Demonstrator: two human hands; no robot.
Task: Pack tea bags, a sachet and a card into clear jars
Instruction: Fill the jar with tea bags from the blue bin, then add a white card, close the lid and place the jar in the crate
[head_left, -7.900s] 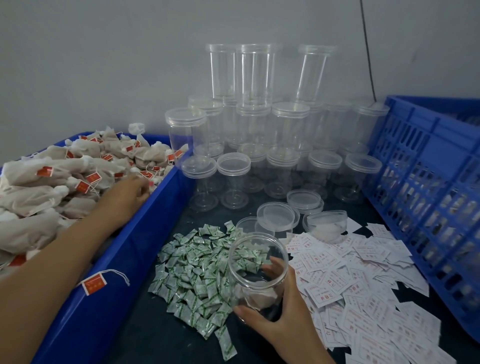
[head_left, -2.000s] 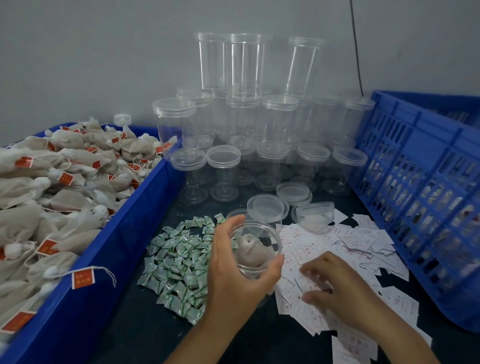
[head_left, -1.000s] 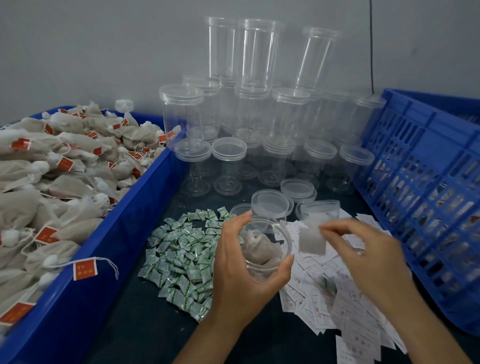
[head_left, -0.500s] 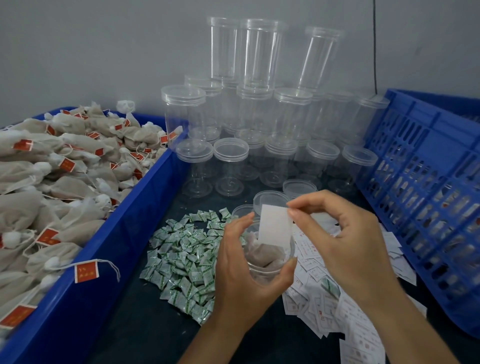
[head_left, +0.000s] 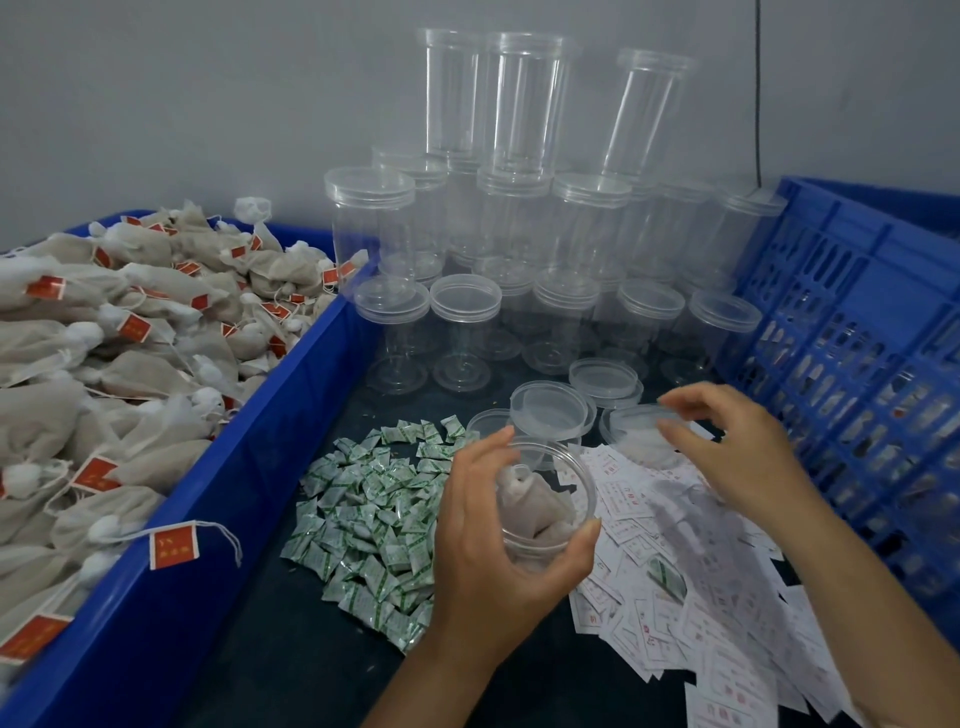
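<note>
Left hand (head_left: 493, 551): lower centre of the frame, fingers and thumb curled round the open jar (head_left: 583, 480), clamped on its wall and holding it tilted toward the camera.
Jar contents: pale tea bags (head_left: 530, 504) bunched inside, and I can't make out anything else in there.
Right hand (head_left: 727, 452): right of centre, fingers curved over a loose clear lid (head_left: 631, 441). Thumb and forefinger are close together at its rim, but the blur hides whether they actually pinch it.
Sachets (head_left: 374, 509): a green-and-white heap on the dark table, just left of the held jar.
Cards (head_left: 675, 587): white slips with red print, spread under and below the right hand.
More lids (head_left: 550, 415): lying open just above the jar.
Left edge: a blue bin (head_left: 270, 457) piled high with red-tagged bags (head_left: 104, 338).
Back wall: lidded empty jars (head_left: 519, 223) stacked in tiers.
Right edge: a blue slatted crate (head_left: 857, 322).
</note>
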